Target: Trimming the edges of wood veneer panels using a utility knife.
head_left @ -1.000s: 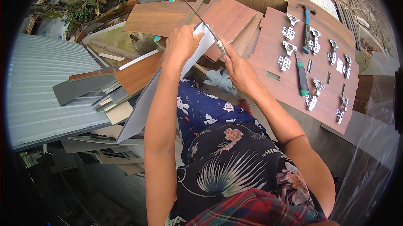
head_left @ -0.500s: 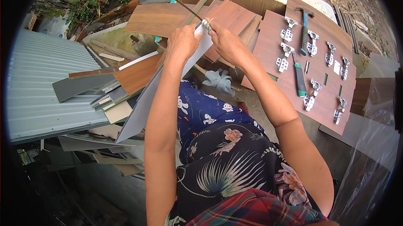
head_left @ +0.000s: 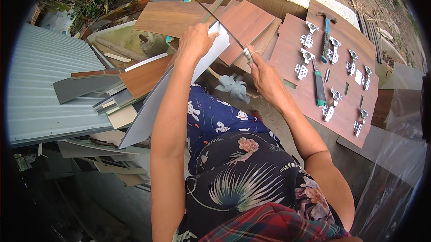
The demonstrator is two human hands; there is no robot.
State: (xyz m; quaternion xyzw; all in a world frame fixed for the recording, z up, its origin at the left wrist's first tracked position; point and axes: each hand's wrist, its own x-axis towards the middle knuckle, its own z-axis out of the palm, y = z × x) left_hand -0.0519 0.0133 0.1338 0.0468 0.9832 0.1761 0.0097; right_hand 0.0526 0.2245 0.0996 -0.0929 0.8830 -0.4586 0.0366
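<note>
A pale grey-white panel (head_left: 214, 46) stands tilted in front of me, its upper end gripped by my left hand (head_left: 195, 43), fingers wrapped over the edge. My right hand (head_left: 268, 80) is closed round the light, ribbed-looking handle of a long, thin, dark bar tool (head_left: 231, 34); whether it is a file or a saw blade I cannot tell. The tool slants up and left, crossing close to the panel's upper corner. On the right, a brown wood-grain board (head_left: 300, 97) carries several metal cabinet hinges (head_left: 332, 105), a hammer (head_left: 326, 39) and a green-and-black-handled tool (head_left: 319, 88).
More brown boards (head_left: 247, 26) lie ahead, by a cardboard box (head_left: 265, 4). Offcuts (head_left: 142, 78) are piled at left on a corrugated metal sheet (head_left: 54, 84). A grey-blue cloth (head_left: 234, 87) hangs below the panel. Clear plastic sheeting (head_left: 395, 165) is at far right.
My right hand has drawn back toward me and to the right, pulling the tool along. My left hand stays on the panel's upper end.
</note>
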